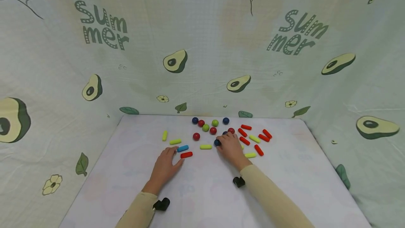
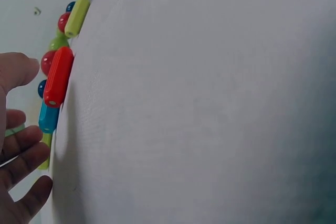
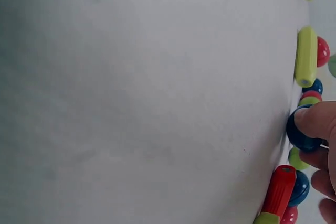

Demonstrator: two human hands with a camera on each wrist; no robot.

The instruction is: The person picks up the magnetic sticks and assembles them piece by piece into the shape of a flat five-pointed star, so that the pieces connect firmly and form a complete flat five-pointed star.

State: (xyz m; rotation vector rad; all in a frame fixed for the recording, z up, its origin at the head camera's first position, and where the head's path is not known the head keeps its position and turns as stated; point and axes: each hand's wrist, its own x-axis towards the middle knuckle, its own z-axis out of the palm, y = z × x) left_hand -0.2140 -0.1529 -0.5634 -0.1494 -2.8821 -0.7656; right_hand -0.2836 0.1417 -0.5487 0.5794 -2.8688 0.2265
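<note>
My right hand (image 1: 232, 150) pinches a dark blue ball (image 3: 298, 136) between thumb and fingers, low over the white table. Behind its fingertips a second dark blue ball (image 1: 225, 133) is partly covered. The left hand (image 1: 165, 166) rests low at the left with thumb and fingers spread and relaxed. Between its thumb and fingertips lie a blue stick (image 1: 182, 148) and a red stick (image 1: 186, 154), and it grips neither. In the left wrist view, that red stick (image 2: 59, 77) is in front of the blue one (image 2: 48, 116).
Several red, green and dark blue balls (image 1: 213, 131) lie at the back middle. Red sticks (image 1: 258, 150) and yellow-green sticks (image 1: 254, 139) are scattered right of the right hand. More yellow-green sticks (image 1: 175, 141) lie near the left hand and mid-table. A patterned cloth (image 1: 202, 45) hangs behind the table (image 1: 202, 200).
</note>
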